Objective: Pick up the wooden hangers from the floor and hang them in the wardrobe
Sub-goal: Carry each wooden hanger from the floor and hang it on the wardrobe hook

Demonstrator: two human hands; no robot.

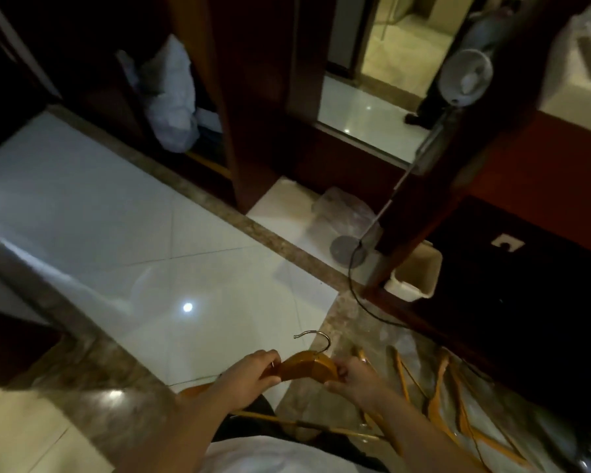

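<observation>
- The left hand (249,372) and the right hand (355,378) hold one wooden hanger (306,367) up above the floor (191,254); the fingers of both hands pinch its two ends; its metal hook (316,337) points up
- More hangers on the floor (437,387) lie just to the right
- This looks like the carry step; next, I think, the hanger must go up to the dark wardrobe (198,83) ahead; its rail is hidden

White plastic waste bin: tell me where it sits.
In the head view, right of centre, the white plastic waste bin stands on the floor against the dark wooden post, beside the fan's round base.
</observation>
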